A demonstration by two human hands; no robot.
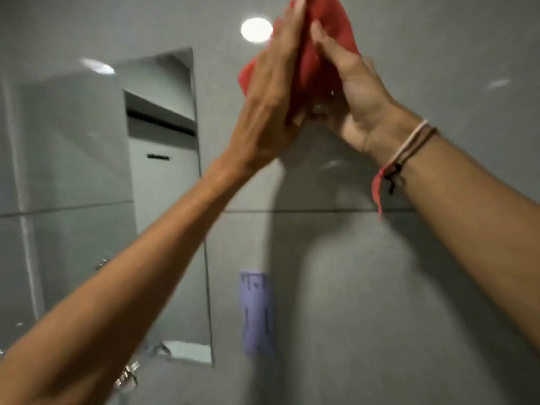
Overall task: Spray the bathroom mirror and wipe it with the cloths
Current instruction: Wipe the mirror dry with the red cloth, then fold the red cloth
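Note:
Both my hands are raised high in front of the grey tiled wall, pressed together around a red cloth (318, 62). My left hand (271, 92) lies flat against the cloth's left side, fingers straight and pointing up. My right hand (353, 92) cups the cloth from the right, with string bracelets on its wrist. The cloth sticks out above and to the left of the hands. The mirror (87, 185) hangs on the wall to the left, its right edge running down past my left forearm; it reflects a cabinet and ceiling lights. No spray bottle is in view.
A purple sticker or label (255, 311) is fixed to the wall tile right of the mirror. A round light reflection (256, 30) shines on the glossy tile beside the cloth. Metal tap fittings (127, 375) show at the bottom left under my forearm.

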